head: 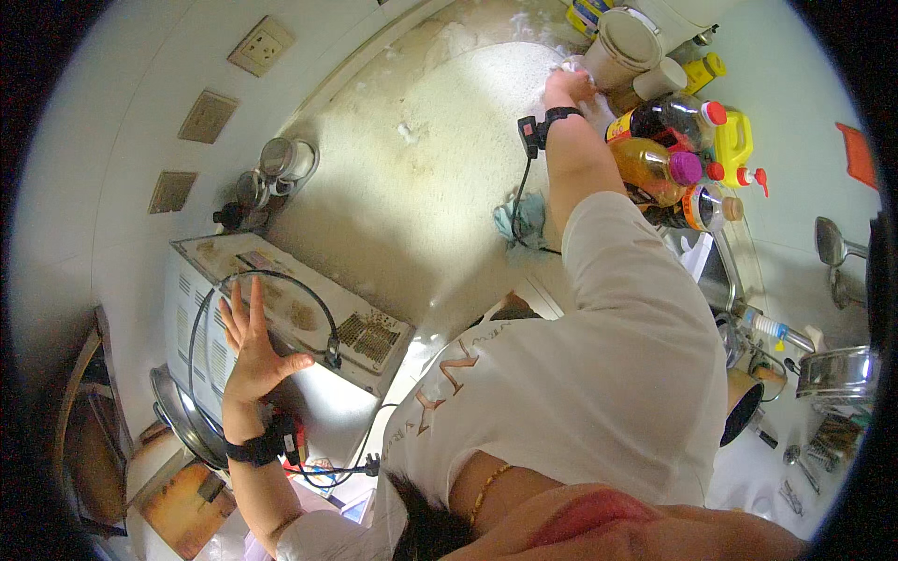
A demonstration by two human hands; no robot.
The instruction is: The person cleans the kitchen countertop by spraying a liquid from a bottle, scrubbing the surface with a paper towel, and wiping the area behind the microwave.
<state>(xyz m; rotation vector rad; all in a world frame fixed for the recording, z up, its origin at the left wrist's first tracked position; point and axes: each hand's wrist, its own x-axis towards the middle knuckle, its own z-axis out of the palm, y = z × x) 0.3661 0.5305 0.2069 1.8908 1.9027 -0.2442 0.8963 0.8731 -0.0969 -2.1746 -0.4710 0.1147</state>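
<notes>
My right hand (570, 85) presses down near the far right corner of the countertop (393, 182). Its fingers are closed on a white foamy wad (572, 64), and I cannot tell whether that is a cloth or a sponge. Suds and wet brown stains cover the surface around it. At the lower left, my left hand (256, 350) is spread over the edge of a white, rust-stained microwave oven (295, 315), thumb out to the right. It grips nothing, and contact with the oven is unclear. A black power cord (287, 273) loops over the oven by its fingers.
A lidded bucket (629, 38), a white cup (661, 78), dark sauce bottles (673, 119) and an oil bottle (649, 165) crowd beside my right arm. A bluish cloth (523, 217) lies on the counter. Glass jars (287, 158) stand below wall sockets (261, 45).
</notes>
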